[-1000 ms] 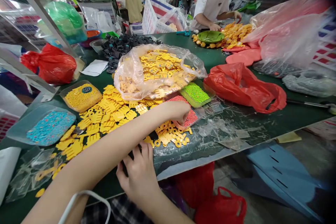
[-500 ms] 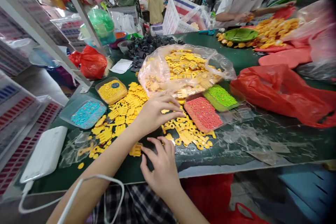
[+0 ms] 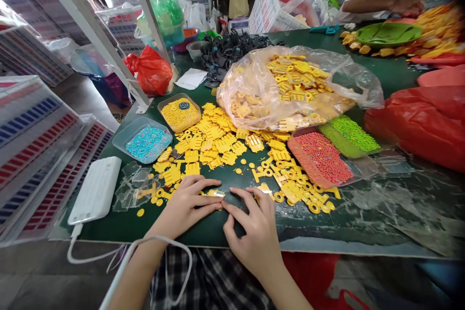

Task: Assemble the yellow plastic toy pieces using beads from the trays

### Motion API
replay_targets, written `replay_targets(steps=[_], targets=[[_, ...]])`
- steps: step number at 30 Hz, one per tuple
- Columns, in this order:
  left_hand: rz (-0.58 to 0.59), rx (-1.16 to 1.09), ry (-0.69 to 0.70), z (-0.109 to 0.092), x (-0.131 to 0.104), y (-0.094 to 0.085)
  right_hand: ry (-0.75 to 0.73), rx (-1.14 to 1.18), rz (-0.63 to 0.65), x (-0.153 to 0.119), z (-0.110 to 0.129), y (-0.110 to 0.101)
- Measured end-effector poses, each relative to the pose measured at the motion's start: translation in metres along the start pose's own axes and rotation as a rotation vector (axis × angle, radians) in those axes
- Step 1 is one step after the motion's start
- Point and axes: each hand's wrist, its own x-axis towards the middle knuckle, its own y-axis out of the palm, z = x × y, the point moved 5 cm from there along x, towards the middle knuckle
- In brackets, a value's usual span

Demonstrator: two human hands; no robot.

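A small yellow plastic piece (image 3: 217, 193) with a pale, shiny top lies low over the green table, between my two hands. My left hand (image 3: 181, 207) comes in from the left, its fingers and thumb closing around that piece. From the right, my right hand (image 3: 256, 225) touches the piece's near edge with one fingertip, its other fingers spread and curved. Just beyond both hands spreads a loose pile of flat yellow plastic pieces (image 3: 214, 138). More yellow pieces with rings (image 3: 290, 184) lie to the right. My fingers partly hide the held piece.
Tubs hold blue beads (image 3: 145, 143), yellow beads (image 3: 179, 114), red beads (image 3: 321, 157) and green beads (image 3: 350, 133). Behind sits a clear bag (image 3: 250, 87) of yellow pieces. A white power bank (image 3: 95, 189) trails a cable across my left forearm. Another person's hand (image 3: 409, 7) works at far right.
My left hand has drawn back from the pile to the near table and now meets my right hand at a yellow piece. The view has shifted, so the table's contents appear farther right.
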Motion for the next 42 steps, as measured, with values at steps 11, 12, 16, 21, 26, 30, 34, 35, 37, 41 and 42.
replay_targets(steps=[11, 12, 16, 21, 26, 30, 34, 35, 37, 41, 42], targets=[[-0.085, -0.022, 0.001, 0.009, -0.006, -0.002, -0.002, -0.022, 0.05, -0.001, 0.0, 0.003], [-0.107, -0.022, -0.007, 0.01, -0.006, -0.003, -0.001, -0.021, 0.051, -0.001, 0.0, 0.003], [-0.157, 0.001, -0.003, 0.011, -0.007, -0.005, 0.007, -0.017, 0.051, -0.001, -0.001, 0.003], [-0.088, 0.047, 0.065, 0.004, -0.003, 0.0, 0.009, -0.022, 0.055, -0.001, -0.001, 0.003], [-0.064, 0.049, 0.086, 0.003, -0.002, 0.001, 0.0, -0.015, 0.067, -0.002, -0.001, 0.004], [-0.056, 0.027, 0.09, 0.005, -0.003, 0.001, -0.008, -0.008, 0.065, -0.002, 0.0, 0.005], [-0.131, -0.004, 0.08, 0.005, -0.004, -0.003, -0.017, 0.042, 0.034, -0.003, -0.002, 0.002], [-0.198, -0.01, 0.078, 0.004, -0.005, -0.007, -0.007, 0.095, 0.02, -0.003, -0.003, 0.0], [-0.376, -0.021, 0.094, 0.0, -0.008, -0.017, 0.078, 0.29, 0.0, -0.002, -0.007, -0.005], [-0.576, -0.043, 0.231, -0.012, -0.015, -0.027, 0.63, 1.055, 0.053, -0.004, -0.016, 0.005], [-0.561, -0.045, 0.267, -0.015, -0.015, -0.026, 0.795, 1.282, 0.116, -0.006, -0.012, 0.014]])
